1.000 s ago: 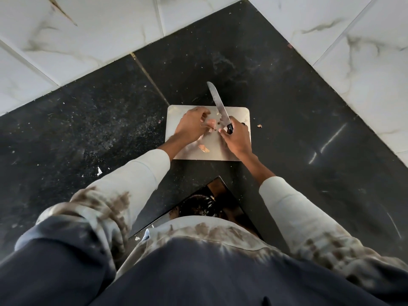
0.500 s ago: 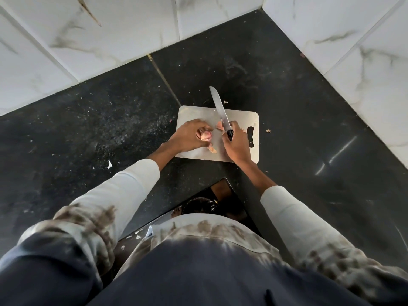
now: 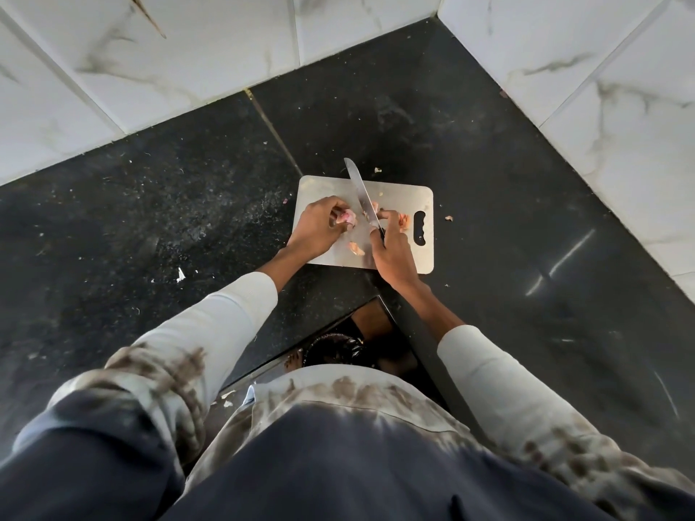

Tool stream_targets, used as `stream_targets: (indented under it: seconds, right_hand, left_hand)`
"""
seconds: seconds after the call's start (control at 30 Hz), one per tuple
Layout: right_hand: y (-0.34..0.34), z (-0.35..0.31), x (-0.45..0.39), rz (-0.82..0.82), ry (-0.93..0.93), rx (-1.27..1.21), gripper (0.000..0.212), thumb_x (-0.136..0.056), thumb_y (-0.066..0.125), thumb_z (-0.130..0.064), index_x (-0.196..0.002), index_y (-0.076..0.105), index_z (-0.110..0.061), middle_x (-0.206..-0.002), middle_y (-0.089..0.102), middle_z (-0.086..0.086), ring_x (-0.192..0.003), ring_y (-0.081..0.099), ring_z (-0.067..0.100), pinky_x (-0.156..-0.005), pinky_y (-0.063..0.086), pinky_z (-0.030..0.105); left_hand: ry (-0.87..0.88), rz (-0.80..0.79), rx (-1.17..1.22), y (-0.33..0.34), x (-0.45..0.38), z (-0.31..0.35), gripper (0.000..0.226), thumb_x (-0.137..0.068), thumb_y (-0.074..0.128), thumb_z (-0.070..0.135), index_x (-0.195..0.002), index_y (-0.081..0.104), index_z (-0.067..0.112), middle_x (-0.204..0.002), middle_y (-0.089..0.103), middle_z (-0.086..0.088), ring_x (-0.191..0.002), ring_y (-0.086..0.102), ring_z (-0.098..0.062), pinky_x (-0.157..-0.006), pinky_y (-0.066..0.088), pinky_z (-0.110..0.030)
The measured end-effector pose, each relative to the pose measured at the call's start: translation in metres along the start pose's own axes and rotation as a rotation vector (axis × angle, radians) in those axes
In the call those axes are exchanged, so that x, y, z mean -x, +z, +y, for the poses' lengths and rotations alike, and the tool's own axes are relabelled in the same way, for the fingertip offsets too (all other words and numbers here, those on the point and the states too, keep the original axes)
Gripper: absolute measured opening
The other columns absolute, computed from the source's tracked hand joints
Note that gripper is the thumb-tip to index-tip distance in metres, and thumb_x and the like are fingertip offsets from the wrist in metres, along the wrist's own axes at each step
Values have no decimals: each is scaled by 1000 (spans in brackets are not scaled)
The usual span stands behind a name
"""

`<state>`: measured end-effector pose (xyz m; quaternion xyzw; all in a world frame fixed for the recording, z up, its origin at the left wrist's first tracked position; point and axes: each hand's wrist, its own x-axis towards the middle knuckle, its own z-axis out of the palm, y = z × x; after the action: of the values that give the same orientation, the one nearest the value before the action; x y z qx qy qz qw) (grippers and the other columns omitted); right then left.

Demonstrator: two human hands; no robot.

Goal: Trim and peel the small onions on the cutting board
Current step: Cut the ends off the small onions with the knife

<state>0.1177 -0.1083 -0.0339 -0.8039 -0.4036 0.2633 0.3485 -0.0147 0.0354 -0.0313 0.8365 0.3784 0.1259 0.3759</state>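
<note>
A pale cutting board [image 3: 406, 197] with a handle slot at its right end lies on the black counter. My left hand [image 3: 319, 227] pinches a small pink onion [image 3: 346, 218] over the board's left half. My right hand [image 3: 391, 250] grips the black handle of a knife [image 3: 361, 197], whose blade points away over the board's far edge. The right forefinger stretches toward a piece of onion skin [image 3: 403, 220] beside the slot. Another peel piece [image 3: 356, 249] lies between my hands.
White marble-tiled walls [image 3: 601, 88] close the counter corner behind and to the right. Small peel scraps [image 3: 448, 218] lie on the black counter [image 3: 507, 182] near the board, and white flecks [image 3: 180, 274] to the left. A dark opening [image 3: 357, 332] sits at the counter's near edge.
My hands have drawn apart: the left holds the onion further left of the blade, and the right forefinger now reaches out toward the skin by the slot.
</note>
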Motion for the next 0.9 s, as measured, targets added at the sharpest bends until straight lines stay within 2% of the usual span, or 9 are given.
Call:
stream_targets:
  seconds: [0.07,0.23,0.37,0.47,0.53,0.6,0.67,0.77,0.9]
  right_hand:
    - [8,3,1,-7,-18,12,41,-114,43,-27,-151,30,-14,-80,64,10,-55,58,23,-45,40,36]
    - [15,-2,7,-16,-16,5,50,-113,44,-23,-158,24,-13,-72,60,11,-52,52,18,-45,33,26]
    - [17,-7,10,-5,-11,9,52,-112,45,-30,-157,25,-13,-77,64,13,-57,59,22,-48,40,31]
    - [11,-11,14,4,-27,37,53,-108,48,-35,-152,36,-6,-105,70,17,-76,67,25,-62,51,38]
    - [15,-3,15,24,-79,93,37,-105,62,-14,-136,52,3,-121,66,25,-73,65,27,-62,53,40]
    - [14,-4,14,29,-31,19,33,-108,54,-14,-139,45,-4,-96,66,23,-56,55,29,-50,42,38]
    - [13,-7,14,25,-68,39,32,-109,38,-27,-139,30,-21,-91,64,24,-56,55,36,-49,39,41]
    - [13,-5,12,8,-36,-19,34,-110,38,-29,-142,27,-23,-88,66,23,-61,62,42,-47,46,47]
    - [21,-5,9,-37,66,-89,43,-113,39,-40,-151,26,-25,-86,68,17,-70,70,35,-57,60,55]
  left_hand:
    - [7,27,-2,0,2,5,40,-86,87,18,-122,71,18,-119,74,3,-102,70,-12,-94,62,-35]
    - [14,77,-33,1,7,11,44,-81,90,16,-122,72,12,-123,73,-6,-110,69,-20,-96,54,-27]
    - [-5,118,-39,4,8,14,44,-82,90,16,-122,72,12,-125,72,-7,-111,67,-19,-94,48,-21]
    - [-1,142,-32,5,7,15,39,-83,88,13,-119,74,11,-122,71,-7,-107,67,-19,-93,50,-22]
    - [-1,150,-29,6,6,15,37,-83,88,10,-118,75,10,-120,70,-7,-105,66,-17,-94,54,-24]
    - [-5,152,-30,5,4,15,36,-82,87,6,-116,76,9,-119,71,-7,-105,68,-19,-96,58,-30]
    - [-14,153,-29,5,2,13,37,-80,86,3,-116,76,9,-117,73,-7,-104,69,-20,-96,60,-33]
    - [-61,148,1,3,-2,12,36,-82,84,3,-116,77,9,-116,76,-5,-104,71,-17,-96,61,-31]
    - [-102,133,50,1,-4,12,33,-82,87,6,-113,76,10,-109,78,-3,-98,72,-13,-93,62,-28]
